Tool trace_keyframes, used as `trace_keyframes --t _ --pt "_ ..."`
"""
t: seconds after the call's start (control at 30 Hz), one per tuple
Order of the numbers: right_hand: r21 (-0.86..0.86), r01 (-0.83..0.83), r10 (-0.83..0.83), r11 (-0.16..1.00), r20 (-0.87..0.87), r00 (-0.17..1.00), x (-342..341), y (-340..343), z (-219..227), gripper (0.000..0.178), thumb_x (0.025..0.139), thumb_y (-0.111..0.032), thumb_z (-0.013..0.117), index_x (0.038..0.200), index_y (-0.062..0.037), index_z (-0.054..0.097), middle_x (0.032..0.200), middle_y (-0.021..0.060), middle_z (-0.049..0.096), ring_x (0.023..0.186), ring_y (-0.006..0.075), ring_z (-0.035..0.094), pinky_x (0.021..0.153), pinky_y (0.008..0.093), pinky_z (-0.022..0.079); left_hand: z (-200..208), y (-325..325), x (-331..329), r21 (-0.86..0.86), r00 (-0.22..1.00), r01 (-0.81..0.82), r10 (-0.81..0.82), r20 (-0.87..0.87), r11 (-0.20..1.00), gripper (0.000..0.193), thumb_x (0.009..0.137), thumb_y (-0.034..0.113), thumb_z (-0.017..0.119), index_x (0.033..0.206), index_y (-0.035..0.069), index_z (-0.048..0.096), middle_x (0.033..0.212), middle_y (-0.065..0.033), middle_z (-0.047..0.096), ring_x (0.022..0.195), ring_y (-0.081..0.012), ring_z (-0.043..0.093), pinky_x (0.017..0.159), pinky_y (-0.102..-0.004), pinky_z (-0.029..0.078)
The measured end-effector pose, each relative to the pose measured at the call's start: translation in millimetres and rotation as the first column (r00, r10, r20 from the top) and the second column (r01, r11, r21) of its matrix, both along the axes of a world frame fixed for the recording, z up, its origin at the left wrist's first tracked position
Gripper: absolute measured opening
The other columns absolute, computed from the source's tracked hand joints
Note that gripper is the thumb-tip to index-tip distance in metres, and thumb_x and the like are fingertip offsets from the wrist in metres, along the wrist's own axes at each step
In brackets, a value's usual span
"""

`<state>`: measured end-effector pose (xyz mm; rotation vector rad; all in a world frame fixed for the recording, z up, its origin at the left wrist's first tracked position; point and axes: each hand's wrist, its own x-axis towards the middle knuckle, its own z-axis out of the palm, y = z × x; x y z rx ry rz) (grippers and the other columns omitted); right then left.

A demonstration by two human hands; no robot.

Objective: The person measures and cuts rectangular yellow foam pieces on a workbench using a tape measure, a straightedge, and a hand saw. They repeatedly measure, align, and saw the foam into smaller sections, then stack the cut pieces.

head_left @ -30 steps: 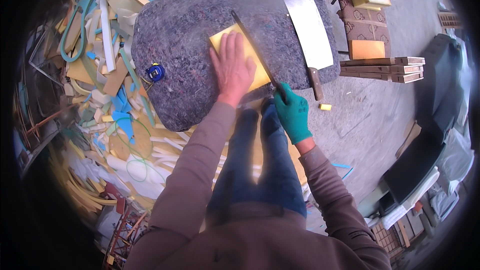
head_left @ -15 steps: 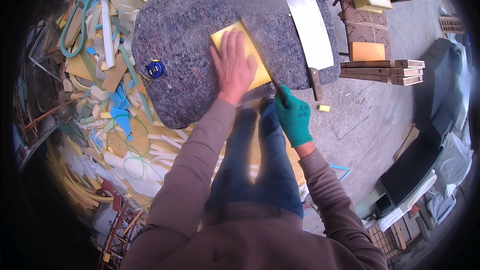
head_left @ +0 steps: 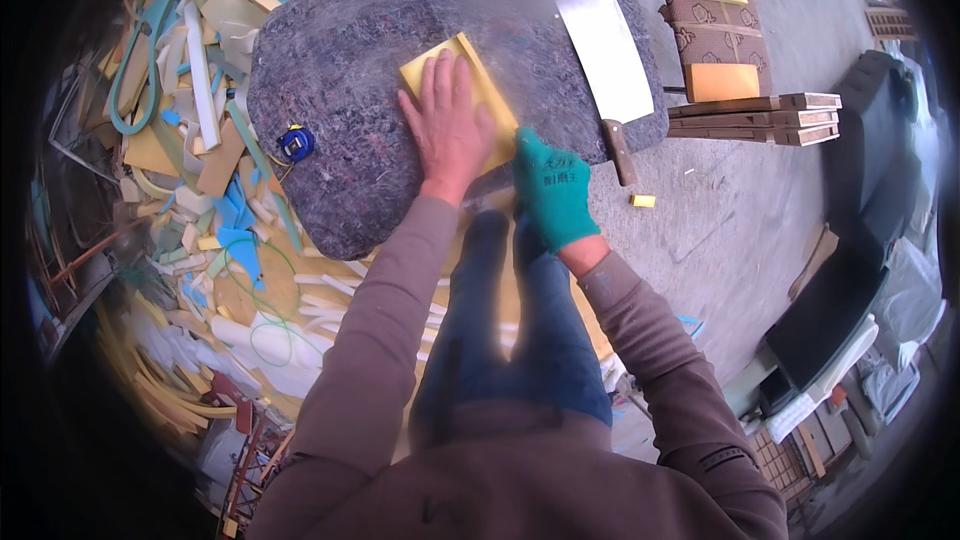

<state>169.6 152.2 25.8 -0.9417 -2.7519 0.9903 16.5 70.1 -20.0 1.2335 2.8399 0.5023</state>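
A yellow foam block [head_left: 488,90] lies on the grey felt-covered worktop [head_left: 340,70], its right side face showing. My bare left hand [head_left: 450,125] rests flat on its top, fingers stretched out toward the far end. At the block's near right corner is my right hand [head_left: 553,185] in a green glove, its fingers closed. What they hold is hidden, and no thin blade shows beside the foam now. To the right lies a broad cleaver-like knife [head_left: 605,45] with a wooden handle. A blue tape measure [head_left: 296,143] sits near the worktop's left edge.
Foam offcuts [head_left: 205,70] pile up left of the worktop. A small yellow foam piece [head_left: 643,201] lies on the floor at right. Beyond it stand a chair with a patterned seat [head_left: 708,30] and stacked wooden frames [head_left: 755,118]. A dark padded piece [head_left: 835,305] fills the far right.
My right hand has moved left and slightly up to the foam's near corner. The thin dark blade along the foam's right edge has gone from sight. My left hand stays on the block.
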Motion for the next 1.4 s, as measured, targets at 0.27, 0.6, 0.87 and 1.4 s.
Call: trace_keyframes --t 0.27,0.6,0.87,1.4 --pt "0.146 -0.008 0.011 0.989 -0.02 1.0 56.4 -20.7 -5.8 0.034 0.091 -0.007 0.069 0.125 -0.0044 0.069 0.082 0.0133 0.071 0.068 0.0338 0.069 0.059 0.0471 0.052 7.1 0.4 0.1 -0.011 0.999 0.014 -0.014 0.039 1.0 0.074 0.096 0.032 0.066 0.162 0.008 0.041 0.173 -0.0122 0.033 0.164 -0.0337 0.024 0.125 -0.076 0.017" --pt "0.025 0.088 -0.085 0.996 -0.088 0.993 58.8 -22.8 -16.3 0.033 0.094 -0.012 0.069 0.127 -0.009 0.069 0.093 0.0161 0.075 0.079 0.0368 0.073 0.066 0.0466 0.055 13.8 10.4 -0.8 -0.037 0.994 0.086 -0.083 0.067 0.996 0.071 0.097 0.02 0.06 0.16 -0.002 0.038 0.174 -0.0176 0.03 0.165 -0.0372 0.021 0.129 -0.0697 0.016" --pt "0.057 -0.001 0.004 0.998 -0.054 0.999 64.4 -20.5 -27.8 0.033 0.097 -0.006 0.065 0.129 -0.0083 0.068 0.088 0.0136 0.072 0.073 0.0341 0.07 0.06 0.0483 0.053 9.6 0.7 -4.4 -0.069 0.985 0.167 -0.163 0.055 0.984 0.078 0.098 0.024 0.061 0.164 -0.003 0.031 0.177 -0.0199 0.024 0.166 -0.0397 0.017 0.129 -0.0689 0.014" --pt "0.014 0.054 -0.054 0.998 -0.014 0.998 60.9 -26.9 -31.9 0.016 0.098 -0.013 0.064 0.113 -0.0105 0.063 0.08 0.0139 0.07 0.073 0.0363 0.07 0.061 0.0506 0.052 8.0 0.1 -3.7 -0.079 0.985 0.166 -0.162 0.055 0.983 0.082 0.097 0.029 0.062 0.165 -0.004 0.03 0.177 -0.0204 0.023 0.167 -0.0395 0.016 0.129 -0.0687 0.013"
